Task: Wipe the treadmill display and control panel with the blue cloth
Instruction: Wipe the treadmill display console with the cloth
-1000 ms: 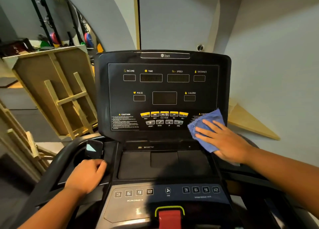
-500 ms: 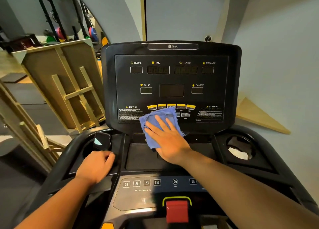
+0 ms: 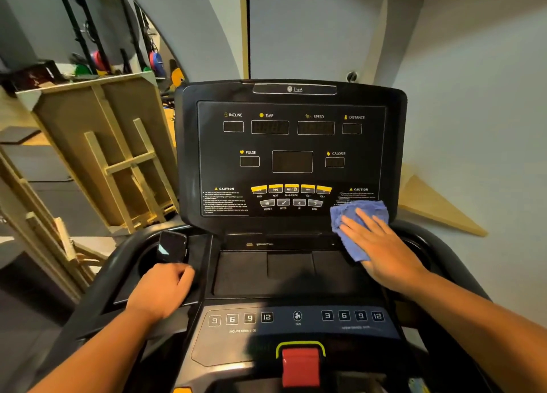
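The black treadmill display (image 3: 291, 144) stands upright ahead, with dark readout windows and a row of yellow buttons (image 3: 291, 189) low on its face. Below it lies the control panel (image 3: 296, 318) with numbered keys and a red stop key (image 3: 300, 366). My right hand (image 3: 381, 247) lies flat, fingers spread, pressing the blue cloth (image 3: 352, 218) against the display's lower right corner, over the right caution text. My left hand (image 3: 161, 292) curls on the left side of the console beside a dark phone (image 3: 171, 246).
Wooden frames and a plywood panel (image 3: 97, 155) lean at the left. Weight plates and racks (image 3: 97, 58) stand at the far left. A pale wall (image 3: 473, 96) is close on the right, with a wooden wedge (image 3: 435, 203) against it.
My right hand swept the cloth left from the display's lower right corner to its lower middle, then back to the right corner. The left hand stayed put.
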